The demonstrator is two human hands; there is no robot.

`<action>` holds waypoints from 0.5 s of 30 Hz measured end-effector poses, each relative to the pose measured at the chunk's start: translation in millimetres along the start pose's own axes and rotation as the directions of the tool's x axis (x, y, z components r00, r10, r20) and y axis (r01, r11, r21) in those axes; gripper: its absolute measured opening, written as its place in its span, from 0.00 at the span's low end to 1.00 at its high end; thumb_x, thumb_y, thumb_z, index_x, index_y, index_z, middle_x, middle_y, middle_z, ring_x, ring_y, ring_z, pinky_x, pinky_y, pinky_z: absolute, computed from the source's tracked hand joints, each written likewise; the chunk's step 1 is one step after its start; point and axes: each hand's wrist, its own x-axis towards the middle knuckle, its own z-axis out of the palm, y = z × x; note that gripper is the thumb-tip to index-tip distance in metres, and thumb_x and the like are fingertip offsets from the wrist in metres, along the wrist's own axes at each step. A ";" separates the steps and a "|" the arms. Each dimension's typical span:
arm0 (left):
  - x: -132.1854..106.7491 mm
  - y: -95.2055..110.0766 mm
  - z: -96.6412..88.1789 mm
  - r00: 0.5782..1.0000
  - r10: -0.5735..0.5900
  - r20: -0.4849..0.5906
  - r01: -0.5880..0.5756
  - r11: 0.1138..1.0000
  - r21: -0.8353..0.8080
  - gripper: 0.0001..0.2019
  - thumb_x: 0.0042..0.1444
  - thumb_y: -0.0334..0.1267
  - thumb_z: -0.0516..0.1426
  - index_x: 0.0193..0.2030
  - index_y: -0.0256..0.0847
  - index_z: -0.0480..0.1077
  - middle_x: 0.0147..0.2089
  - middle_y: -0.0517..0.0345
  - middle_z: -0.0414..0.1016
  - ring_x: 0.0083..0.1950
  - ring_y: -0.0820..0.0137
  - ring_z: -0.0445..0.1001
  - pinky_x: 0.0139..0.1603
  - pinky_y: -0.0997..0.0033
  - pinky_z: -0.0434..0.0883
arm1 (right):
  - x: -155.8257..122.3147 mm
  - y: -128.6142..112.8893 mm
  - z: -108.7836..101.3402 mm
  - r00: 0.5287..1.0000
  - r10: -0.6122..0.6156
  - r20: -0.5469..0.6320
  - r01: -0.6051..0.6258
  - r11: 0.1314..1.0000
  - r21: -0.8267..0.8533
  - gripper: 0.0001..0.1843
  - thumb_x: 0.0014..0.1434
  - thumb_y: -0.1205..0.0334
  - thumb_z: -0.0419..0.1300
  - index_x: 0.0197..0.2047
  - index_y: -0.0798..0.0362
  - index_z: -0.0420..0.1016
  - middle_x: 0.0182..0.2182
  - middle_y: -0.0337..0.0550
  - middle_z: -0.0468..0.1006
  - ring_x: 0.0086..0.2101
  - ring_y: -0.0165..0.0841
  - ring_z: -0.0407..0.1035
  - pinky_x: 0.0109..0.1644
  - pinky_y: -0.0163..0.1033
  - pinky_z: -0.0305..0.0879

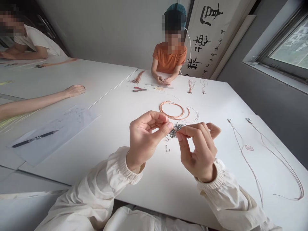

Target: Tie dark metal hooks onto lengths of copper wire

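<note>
My left hand (144,138) and my right hand (198,150) meet above a small heap of dark metal fish hooks (175,130), each pinching between thumb and forefinger. Whatever they pinch is too small to make out. One loose fish hook (167,148) lies just below the heap. Beyond my fingertips sits a coil of copper-coloured cord (172,110). To the right of my right hand lie two long thin lines with small metal swivels (243,154), apart from my hands.
Red-handled pliers (139,89), a metal ruler (158,86) and tied bundles of cord (191,86) lie at the far side of the white table (108,154). A seated co-worker (169,54) works there. Another person's arm (40,102) rests at left, near a pen on paper (35,139).
</note>
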 end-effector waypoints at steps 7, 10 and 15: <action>2.6 -0.6 2.4 0.999 -0.021 -0.029 0.017 0.993 -0.117 0.07 0.52 0.27 0.66 0.32 0.37 0.71 0.30 0.59 0.74 0.32 0.75 0.72 0.36 0.76 0.73 | -9.3 -7.2 6.8 0.996 0.079 -0.029 -0.075 0.990 0.117 0.08 0.60 0.74 0.60 0.38 0.51 0.71 0.29 0.37 0.77 0.28 0.30 0.70 0.44 0.46 0.53; 4.0 -0.6 3.1 0.999 -0.033 -0.019 0.030 0.988 -0.153 0.07 0.53 0.27 0.65 0.32 0.37 0.70 0.30 0.60 0.73 0.32 0.76 0.72 0.38 0.75 0.73 | -12.6 -9.2 7.8 0.997 0.077 -0.015 -0.074 0.986 0.152 0.08 0.59 0.74 0.62 0.38 0.51 0.72 0.28 0.37 0.78 0.28 0.30 0.71 0.44 0.46 0.54; 3.6 -0.4 3.4 0.998 -0.055 -0.005 0.053 0.983 -0.175 0.07 0.54 0.28 0.65 0.32 0.37 0.70 0.30 0.60 0.72 0.32 0.76 0.71 0.37 0.75 0.72 | -13.2 -4.8 7.9 0.986 0.126 -0.105 -0.100 0.969 0.226 0.08 0.57 0.73 0.63 0.38 0.51 0.73 0.28 0.38 0.77 0.27 0.32 0.71 0.42 0.46 0.56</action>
